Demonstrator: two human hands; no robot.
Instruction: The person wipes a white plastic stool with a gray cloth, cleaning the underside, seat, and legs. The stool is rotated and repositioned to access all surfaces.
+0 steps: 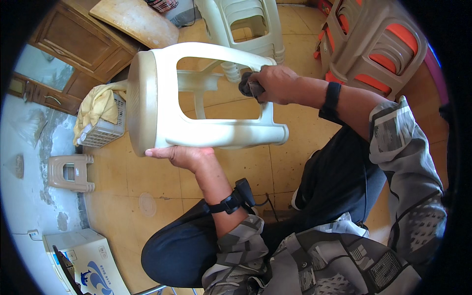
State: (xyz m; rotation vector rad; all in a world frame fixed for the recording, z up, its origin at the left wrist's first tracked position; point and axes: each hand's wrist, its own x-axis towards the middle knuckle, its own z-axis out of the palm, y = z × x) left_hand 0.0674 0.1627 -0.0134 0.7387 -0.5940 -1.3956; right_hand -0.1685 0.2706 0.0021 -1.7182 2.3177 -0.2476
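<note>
A white plastic stool (pixel 221 132) with a beige round seat (pixel 142 103) is held on its side before me, its seat to the left and its legs to the right. My left hand (pixel 186 156) supports it from the near side, close to the seat, with the thumb against the seat's rim. My right hand (pixel 278 84) grips a dark, bunched cloth (pixel 251 85) at the crossbar near the leg ends. Part of the cloth is hidden under the fingers.
Stacked white stools (pixel 254 44) stand beyond, brown and orange stools (pixel 383 59) at upper right. At left are a wooden cabinet (pixel 79 37), a basket (pixel 107 134) with yellow cloth and a small beige stool (pixel 61 173). A large box (pixel 88 258) sits at lower left.
</note>
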